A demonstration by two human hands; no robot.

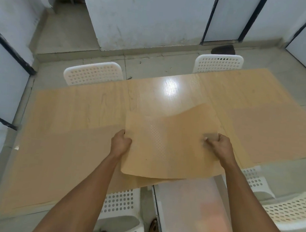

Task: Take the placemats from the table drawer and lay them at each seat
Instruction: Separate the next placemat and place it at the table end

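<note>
**With both hands on the top placemat: lowering it flat at the near seat**

While held at both side edges, placemat sags in the middle above the near edge of the worktop, with what looks like another sheet just beneath its front edge; left hand curled round the left edge, right hand pinching the right edge, thumb on top; neither grip open, both holding the mat.

Best done by pulling the two edges gently apart to take out the sag; then lowering the far edge first and squaring the near edge to the worktop rim, in front of the chair; worth checking that only one sheet comes away, since the lower one seems to cling.

Counted: two hands; one placemat clearly in hand, perhaps a second under it, cannot tell how many more; one pale drawer standing open below; four white perforated chairs, two far, two near.
</note>
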